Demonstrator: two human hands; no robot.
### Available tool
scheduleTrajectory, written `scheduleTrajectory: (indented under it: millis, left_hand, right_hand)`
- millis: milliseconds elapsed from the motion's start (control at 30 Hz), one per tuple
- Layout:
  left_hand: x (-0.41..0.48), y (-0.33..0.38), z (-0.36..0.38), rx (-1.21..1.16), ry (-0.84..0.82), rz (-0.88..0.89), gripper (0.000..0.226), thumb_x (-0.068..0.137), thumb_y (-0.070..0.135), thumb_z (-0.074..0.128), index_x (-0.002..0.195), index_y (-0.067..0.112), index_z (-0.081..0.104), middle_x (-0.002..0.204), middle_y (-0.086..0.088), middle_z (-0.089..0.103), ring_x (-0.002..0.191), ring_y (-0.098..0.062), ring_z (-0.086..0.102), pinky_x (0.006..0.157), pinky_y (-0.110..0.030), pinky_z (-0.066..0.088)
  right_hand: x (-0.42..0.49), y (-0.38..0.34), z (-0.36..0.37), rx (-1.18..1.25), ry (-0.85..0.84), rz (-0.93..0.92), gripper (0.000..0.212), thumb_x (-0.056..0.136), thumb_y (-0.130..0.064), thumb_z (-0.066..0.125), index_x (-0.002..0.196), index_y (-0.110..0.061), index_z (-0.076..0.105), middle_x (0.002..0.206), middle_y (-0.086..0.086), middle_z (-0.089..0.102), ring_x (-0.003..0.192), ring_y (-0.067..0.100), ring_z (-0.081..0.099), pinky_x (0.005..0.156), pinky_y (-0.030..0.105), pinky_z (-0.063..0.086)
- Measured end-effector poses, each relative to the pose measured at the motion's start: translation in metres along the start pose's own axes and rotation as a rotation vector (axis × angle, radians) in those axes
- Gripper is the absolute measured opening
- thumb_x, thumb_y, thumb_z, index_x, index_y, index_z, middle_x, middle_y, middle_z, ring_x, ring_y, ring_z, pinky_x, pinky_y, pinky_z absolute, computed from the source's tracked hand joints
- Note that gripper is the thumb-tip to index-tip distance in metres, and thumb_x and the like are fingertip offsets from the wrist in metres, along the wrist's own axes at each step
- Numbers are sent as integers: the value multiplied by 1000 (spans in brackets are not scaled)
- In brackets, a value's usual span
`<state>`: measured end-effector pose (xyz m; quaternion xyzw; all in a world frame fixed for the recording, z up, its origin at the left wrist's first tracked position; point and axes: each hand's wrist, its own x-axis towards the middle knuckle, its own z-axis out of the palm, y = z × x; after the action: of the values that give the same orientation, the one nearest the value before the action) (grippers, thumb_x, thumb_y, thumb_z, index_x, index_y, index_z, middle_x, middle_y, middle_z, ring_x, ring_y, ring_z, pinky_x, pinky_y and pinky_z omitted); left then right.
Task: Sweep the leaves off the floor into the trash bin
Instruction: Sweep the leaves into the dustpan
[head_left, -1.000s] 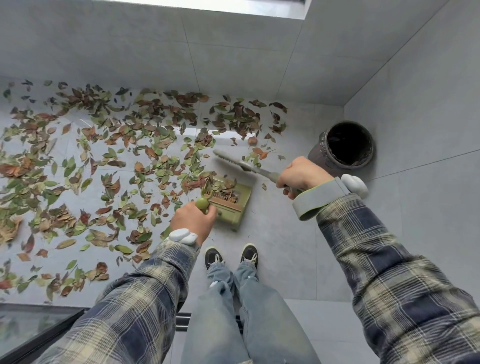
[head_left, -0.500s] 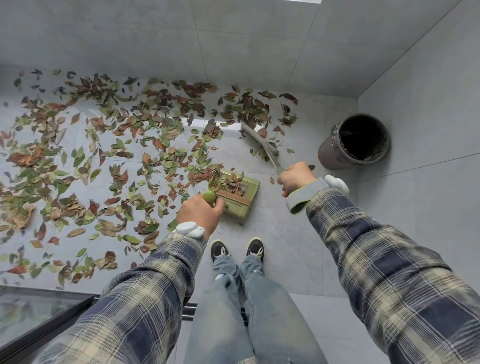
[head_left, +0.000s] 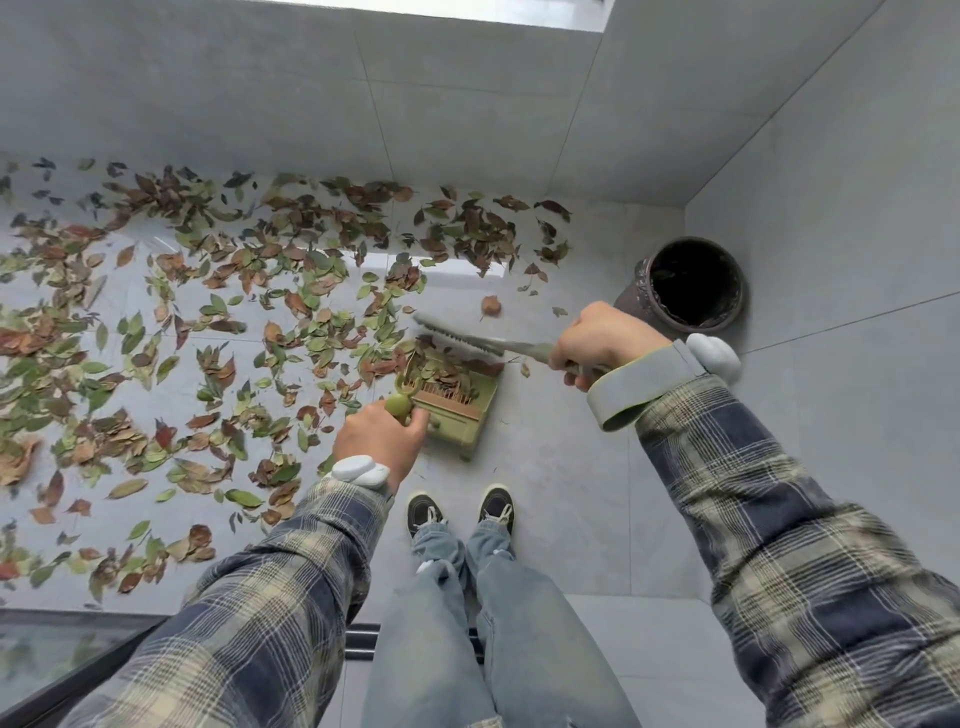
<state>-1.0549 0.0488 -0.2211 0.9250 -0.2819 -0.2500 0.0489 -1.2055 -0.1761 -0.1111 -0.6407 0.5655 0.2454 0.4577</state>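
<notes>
**A:** Head view. Hand states?
**B:** Left hand (head_left: 382, 441) is wrapped round the round green top of the dustpan (head_left: 465, 415) handle. Right hand (head_left: 605, 340) is fisted round the broom (head_left: 460, 338) handle, knuckles up.
**A:** Dustpan position?
**B:** On the floor (head_left: 561, 467), just beyond the shoes (head_left: 496, 506), mid-scene. Mouth faces far-left. Some leaves (head_left: 208, 322) lie inside it.
**A:** Broom?
**B:** Head sits at the dustpan's far edge and slants left from the right hand. Can't tell if the bristles touch the dustpan.
**A:** Rest of the leaves?
**B:** Green and brown, spread over the left and far floor, up to the far wall (head_left: 260, 78). Dense just left of the dustpan mouth. One brown leaf lies alone beyond the broom head.
**A:** Trash bin?
**B:** Trash bin (head_left: 641, 291) is far right in the corner, upright, dark inside. It's well apart from the dustpan and just beyond the right hand.
**A:** Anything else?
**B:** Plaid sleeves (head_left: 779, 519), a white unit on each wrist (head_left: 361, 470), jeans (head_left: 519, 623), and a glass panel (head_left: 52, 660) near left.
</notes>
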Motion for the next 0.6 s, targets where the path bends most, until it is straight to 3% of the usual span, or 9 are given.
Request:
scheduleTrajectory:
  millis: [200,300,433,600]
  left_hand:
    - [1,-1,2,-17,59,15,33,80,59,47,71,32,65,54,8,51,47,-8,44,43,-17,29]
    - [4,-2,3,-1,58,18,35,80,59,46,69,31,63,57,5,55,48,-10,46,44,-17,30]
    - [7,-5,7,48,61,11,43,80,61,44,76,25,68,62,1,57,56,-20,54,47,-21,36]
    - [10,-4,8,38,53,1,47,78,63,40,71,22,63,61,0,57,55,-21,53,45,-20,32]
  right_hand:
    - [26,2,19,132,135,-13,20,86,-5,61,102,5,67,77,17,66,63,28,61,67,40,55]
    - [41,5,41,165,172,-21,17,84,-6,57,97,0,66,67,11,61,54,28,63,59,35,52]
    - [55,17,73,228,177,13,4,84,-11,60,80,-9,60,55,7,57,57,30,66,56,32,47]
    - [50,32,81,184,49,85,20,85,-5,56,102,2,64,64,12,59,56,30,62,68,40,56]
